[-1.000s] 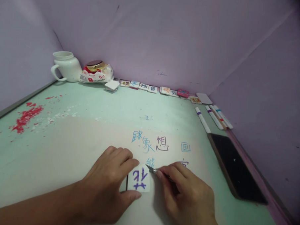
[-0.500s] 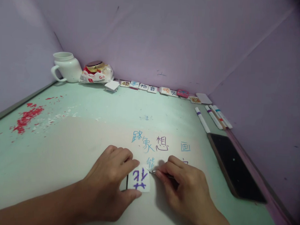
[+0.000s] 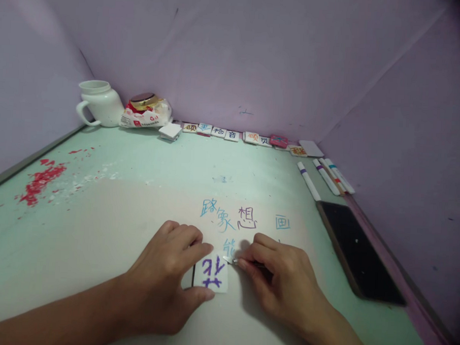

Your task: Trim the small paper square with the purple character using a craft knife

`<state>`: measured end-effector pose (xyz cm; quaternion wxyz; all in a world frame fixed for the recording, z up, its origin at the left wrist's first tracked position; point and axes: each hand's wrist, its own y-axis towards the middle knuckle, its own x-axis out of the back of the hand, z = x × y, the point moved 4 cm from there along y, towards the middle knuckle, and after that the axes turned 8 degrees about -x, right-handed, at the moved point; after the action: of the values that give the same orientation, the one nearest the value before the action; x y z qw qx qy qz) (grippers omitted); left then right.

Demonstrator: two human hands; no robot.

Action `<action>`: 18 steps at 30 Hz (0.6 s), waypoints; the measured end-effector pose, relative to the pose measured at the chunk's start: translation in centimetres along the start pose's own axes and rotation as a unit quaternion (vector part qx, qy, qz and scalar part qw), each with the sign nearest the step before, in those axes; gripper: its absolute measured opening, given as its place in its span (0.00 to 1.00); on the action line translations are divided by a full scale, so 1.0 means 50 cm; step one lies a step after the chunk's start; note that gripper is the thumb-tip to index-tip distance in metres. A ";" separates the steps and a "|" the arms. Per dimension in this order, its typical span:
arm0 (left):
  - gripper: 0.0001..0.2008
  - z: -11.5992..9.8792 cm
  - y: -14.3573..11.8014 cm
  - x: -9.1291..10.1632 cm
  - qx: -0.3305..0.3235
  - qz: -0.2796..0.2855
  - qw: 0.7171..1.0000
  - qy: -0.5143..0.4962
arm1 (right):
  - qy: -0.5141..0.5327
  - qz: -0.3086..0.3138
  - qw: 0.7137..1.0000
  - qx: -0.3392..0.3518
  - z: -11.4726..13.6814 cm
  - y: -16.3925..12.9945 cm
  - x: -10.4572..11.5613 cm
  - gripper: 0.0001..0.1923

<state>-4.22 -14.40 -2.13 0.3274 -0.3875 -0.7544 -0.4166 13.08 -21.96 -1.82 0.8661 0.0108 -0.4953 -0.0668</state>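
**Blade slip risk at tile corner**

Left hand (image 3: pixel 164 281) is clamped on the small white square tile with a purple handwritten character (image 3: pixel 211 274), thumb at its near edge, fingers on its far edge, flat on the pale green counter (image 3: pixel 139 163). Right hand (image 3: pixel 282 284) has its grip closed on a thin silver-tipped blade tool (image 3: pixel 231 261), tip touching the tile's far right corner. Left fingertips (image 3: pixel 206 249) sit just beside the tip: a slip likely nicks them or skids the tile.
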 end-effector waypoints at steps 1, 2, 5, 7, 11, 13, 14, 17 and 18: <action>0.16 0.001 0.001 0.000 -0.002 0.001 1.000 0.000 | -0.002 0.002 1.000 0.001 0.000 0.001 0.001 0.11; 0.16 0.001 0.001 0.001 -0.003 0.001 1.000 0.001 | -0.004 0.004 1.000 0.003 0.000 0.001 0.002 0.11; 0.17 0.002 0.001 0.002 -0.005 0.002 1.000 0.004 | -0.008 0.011 1.000 0.011 0.000 0.002 0.006 0.11; 0.17 0.002 0.000 0.002 -0.008 0.003 1.000 0.004 | -0.011 0.023 1.000 0.014 -0.002 0.002 0.007 0.10; 0.18 0.002 -0.003 0.003 -0.013 0.003 1.000 0.000 | -0.007 0.042 0.999 0.017 -0.005 0.003 0.008 0.10; 0.18 0.002 -0.003 0.002 -0.017 0.006 1.000 -0.002 | 0.000 0.045 0.999 0.015 -0.005 0.004 0.008 0.10; 0.18 0.002 -0.002 0.002 -0.020 0.008 1.000 -0.005 | 0.003 0.047 0.999 0.015 -0.005 0.004 0.008 0.10; 0.17 0.003 0.000 0.002 -0.019 0.015 1.000 -0.012 | 0.004 0.055 0.998 0.011 -0.006 0.006 0.007 0.10; 0.17 0.003 0.000 0.002 -0.016 0.016 1.000 -0.013 | 0.004 0.057 0.998 0.011 -0.006 0.006 0.007 0.10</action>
<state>-4.30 -14.22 -2.12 0.3179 -0.4101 -0.7457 -0.4181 13.54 -21.72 -1.65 0.8701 -0.0075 -0.4927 -0.0121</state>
